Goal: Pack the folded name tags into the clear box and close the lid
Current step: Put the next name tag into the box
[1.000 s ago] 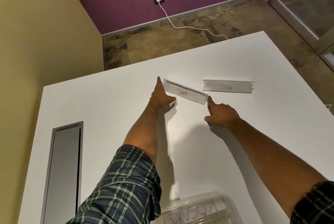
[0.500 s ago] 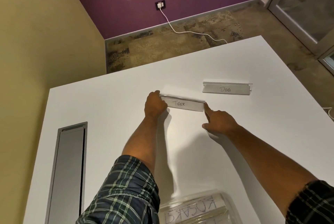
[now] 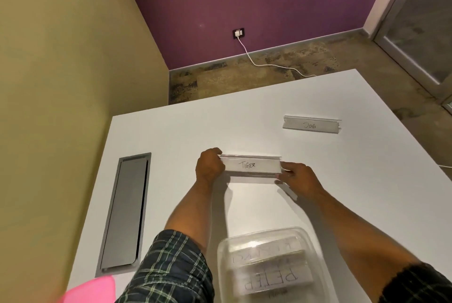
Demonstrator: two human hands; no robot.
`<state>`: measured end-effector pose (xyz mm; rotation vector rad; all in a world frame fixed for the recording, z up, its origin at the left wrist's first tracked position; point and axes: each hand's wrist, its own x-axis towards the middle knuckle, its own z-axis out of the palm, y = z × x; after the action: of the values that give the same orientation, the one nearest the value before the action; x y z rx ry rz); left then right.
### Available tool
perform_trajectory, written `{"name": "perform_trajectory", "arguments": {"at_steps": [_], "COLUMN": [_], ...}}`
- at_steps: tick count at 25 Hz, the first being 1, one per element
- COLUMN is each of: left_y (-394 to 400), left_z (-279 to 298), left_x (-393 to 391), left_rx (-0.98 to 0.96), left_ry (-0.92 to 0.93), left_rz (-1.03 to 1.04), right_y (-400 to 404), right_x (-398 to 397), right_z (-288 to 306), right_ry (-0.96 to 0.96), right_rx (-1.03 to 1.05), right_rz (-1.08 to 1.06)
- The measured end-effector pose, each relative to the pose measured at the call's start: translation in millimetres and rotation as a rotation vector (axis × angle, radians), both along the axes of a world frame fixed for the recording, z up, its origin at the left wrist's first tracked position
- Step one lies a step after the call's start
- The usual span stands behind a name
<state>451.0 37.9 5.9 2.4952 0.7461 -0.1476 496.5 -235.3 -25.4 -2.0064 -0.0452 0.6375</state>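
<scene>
I hold the clear folded name tag marked TIGER (image 3: 249,165) by its two ends, just above the white table (image 3: 171,131). My left hand (image 3: 209,164) grips its left end and my right hand (image 3: 297,178) grips its right end. A second tag, marked DOG (image 3: 311,124), lies flat farther back on the right. The clear box (image 3: 266,263) stands near the front edge between my forearms, with several lettered tags stacked inside; I cannot tell where its lid is.
A long grey metal hatch (image 3: 126,209) is set into the table at the left. Something pink (image 3: 90,289) shows at the bottom left corner. Beyond the table's far edge a white cable (image 3: 264,64) runs from a wall socket.
Both hands have closed on the TIGER tag's ends, turned it level and drawn it toward me, away from the DOG tag. My head has tipped down, so more of the box shows.
</scene>
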Motion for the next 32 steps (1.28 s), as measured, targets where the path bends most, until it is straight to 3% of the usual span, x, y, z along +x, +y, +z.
{"name": "perform_trajectory", "arguments": {"at_steps": [3,8,17,26,32], "left_y": [-10.0,-16.9,-21.0,-37.9,-52.1], "left_z": [15.2,33.2,68.8,68.3,62.6], "left_x": [-29.1,-67.4,-135.5,-177.2,-189.2], "left_rx": [-0.037,-0.153,-0.352,-0.488,-0.468], "left_ry": [0.005,0.068,0.306,0.414,0.538], "left_rz": [0.009,-0.035,-0.149,-0.223,-0.298], "right_y": [-5.6,-21.9,-46.5,-67.2,-82.3], "right_x": [-19.3,-39.8,-66.3,-91.5,-111.4], "right_z": [20.4,40.4,77.0,80.3,60.1], "right_ry": [-0.032,0.001,-0.144,-0.5,-0.725], "right_rx": [0.008,-0.076,-0.281,-0.529,-0.538], "right_rz": [-0.149,-0.164,0.483,0.812,0.924]}}
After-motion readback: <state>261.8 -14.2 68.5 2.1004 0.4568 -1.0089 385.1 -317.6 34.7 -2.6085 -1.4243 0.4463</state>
